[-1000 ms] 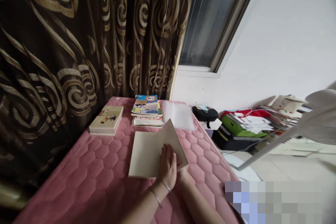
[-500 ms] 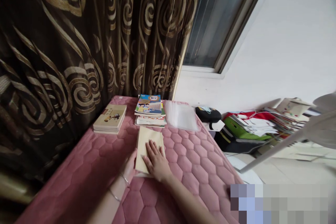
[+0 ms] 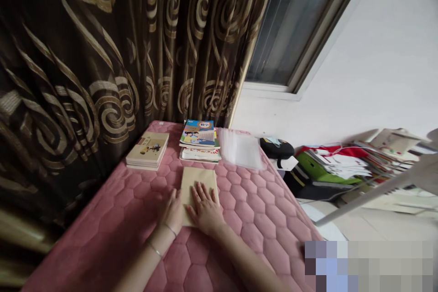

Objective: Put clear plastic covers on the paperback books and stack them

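Note:
A closed notebook with a plain cream cover (image 3: 198, 175) lies flat on the pink quilted mattress (image 3: 246, 205). My right hand (image 3: 205, 211) rests palm down on its cover, fingers spread. At the notebook's left edge is my left hand (image 3: 172, 212), with its fingers stretched forward along the side and two thin bangles on the wrist. Beyond the notebook, to the left, sits a stack of tan notebooks (image 3: 148, 149) with a small drawing on top. Straight ahead is a pile of textbooks (image 3: 198, 139), a blue illustrated one uppermost.
Clear plastic sleeves (image 3: 242, 149) lie right of the textbooks. A black case (image 3: 277, 148) sits past the mattress edge, near a green bag (image 3: 315, 169) with papers. A patterned curtain (image 3: 137, 45) hangs on the left, and a pale stand (image 3: 369, 196) leans across the right.
The notebook was open with its right side lifted; it has been folded closed to the left and lies flat. My right hand moved onto its cover, my left hand to its left edge.

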Demonstrator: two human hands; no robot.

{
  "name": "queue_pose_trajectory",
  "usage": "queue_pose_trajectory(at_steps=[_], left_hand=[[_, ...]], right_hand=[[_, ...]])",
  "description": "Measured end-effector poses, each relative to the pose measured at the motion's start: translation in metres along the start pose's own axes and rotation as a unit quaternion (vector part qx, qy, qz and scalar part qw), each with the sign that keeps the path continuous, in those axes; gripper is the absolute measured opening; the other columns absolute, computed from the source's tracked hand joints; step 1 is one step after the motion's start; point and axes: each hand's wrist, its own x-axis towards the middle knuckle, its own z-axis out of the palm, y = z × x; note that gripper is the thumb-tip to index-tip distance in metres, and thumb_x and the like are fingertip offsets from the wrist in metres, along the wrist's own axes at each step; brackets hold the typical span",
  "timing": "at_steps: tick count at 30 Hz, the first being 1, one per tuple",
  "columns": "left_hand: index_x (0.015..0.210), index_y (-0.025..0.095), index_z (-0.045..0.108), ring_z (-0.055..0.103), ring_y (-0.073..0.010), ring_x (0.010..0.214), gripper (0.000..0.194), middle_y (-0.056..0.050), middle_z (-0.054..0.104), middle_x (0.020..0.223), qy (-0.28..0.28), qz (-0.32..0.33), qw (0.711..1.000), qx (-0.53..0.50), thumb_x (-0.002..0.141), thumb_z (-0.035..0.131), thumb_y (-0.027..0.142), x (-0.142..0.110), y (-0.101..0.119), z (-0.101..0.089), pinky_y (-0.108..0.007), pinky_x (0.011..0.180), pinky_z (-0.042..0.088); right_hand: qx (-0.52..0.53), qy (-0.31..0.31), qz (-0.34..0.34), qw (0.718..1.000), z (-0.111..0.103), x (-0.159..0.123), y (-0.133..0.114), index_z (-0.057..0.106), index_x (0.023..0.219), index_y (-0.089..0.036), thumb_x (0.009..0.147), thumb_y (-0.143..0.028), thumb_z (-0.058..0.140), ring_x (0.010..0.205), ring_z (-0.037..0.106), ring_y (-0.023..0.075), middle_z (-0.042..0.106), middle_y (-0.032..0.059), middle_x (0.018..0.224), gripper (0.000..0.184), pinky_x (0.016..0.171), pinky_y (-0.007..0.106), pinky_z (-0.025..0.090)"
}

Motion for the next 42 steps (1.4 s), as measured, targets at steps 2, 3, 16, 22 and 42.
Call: queue_pose_trajectory(at_steps=[2, 3, 16, 22, 42], left_hand=[[0.132, 0.014, 0.046, 0.041, -0.0226, 0.131, 0.049, -0.014, 0.045, 0.141, 0.020, 0.054, 0.998, 0.001, 0.085, 0.035, 0.009, 0.010, 0.008, 0.009, -0.036, 0.106, 0.036], [0.133, 0.013, 0.045, 0.035, -0.0236, 0.134, 0.050, -0.014, 0.043, 0.143, 0.025, 0.071, 0.997, 0.004, 0.085, 0.034, 0.009, 0.014, 0.011, 0.014, -0.038, 0.109, 0.032], [0.140, 0.000, 0.034, 0.020, -0.0305, 0.140, 0.058, -0.019, 0.023, 0.151, 0.039, 0.044, 0.997, 0.048, 0.089, 0.034, 0.027, 0.017, 0.014, 0.038, -0.043, 0.113, 0.026], [0.141, 0.003, 0.033, 0.019, -0.0294, 0.141, 0.058, -0.016, 0.021, 0.152, 0.008, 0.013, 0.998, 0.067, 0.088, 0.033, 0.026, 0.013, 0.024, 0.021, -0.051, 0.113, 0.021], [0.147, 0.012, 0.020, 0.014, -0.0246, 0.143, 0.058, -0.009, 0.013, 0.155, -0.054, 0.012, 0.997, 0.053, 0.092, 0.019, 0.032, 0.107, 0.005, 0.014, -0.052, 0.114, 0.015]], right_hand=[[0.001, -0.002, 0.002, 1.000, -0.002, 0.001, -0.001, 0.025, 0.147, -0.020, 0.094, -0.045, 0.029, 0.142, 0.012, 0.0245, 0.018, 0.0056, 0.154, 0.059, 0.113, 0.051, 0.006], [0.003, 0.000, 0.004, 1.000, -0.004, 0.001, -0.001, 0.027, 0.146, -0.020, 0.094, -0.041, 0.028, 0.142, 0.015, 0.0238, 0.021, 0.0053, 0.153, 0.056, 0.113, 0.049, 0.009], [0.005, -0.018, 0.066, 0.998, -0.020, 0.042, 0.036, 0.027, 0.146, -0.015, 0.096, -0.037, 0.020, 0.142, 0.014, 0.0211, 0.022, 0.0064, 0.153, 0.055, 0.113, 0.047, 0.010], [0.030, -0.020, 0.155, 0.987, -0.018, 0.050, 0.049, 0.020, 0.147, -0.010, 0.096, -0.036, 0.016, 0.143, 0.007, 0.0254, 0.011, 0.0083, 0.155, 0.057, 0.111, 0.052, 0.012], [0.026, -0.010, 0.174, 0.984, -0.011, 0.052, 0.051, 0.019, 0.148, -0.014, 0.096, -0.036, 0.015, 0.143, 0.003, 0.0238, 0.011, 0.0071, 0.156, 0.057, 0.112, 0.052, 0.007]])
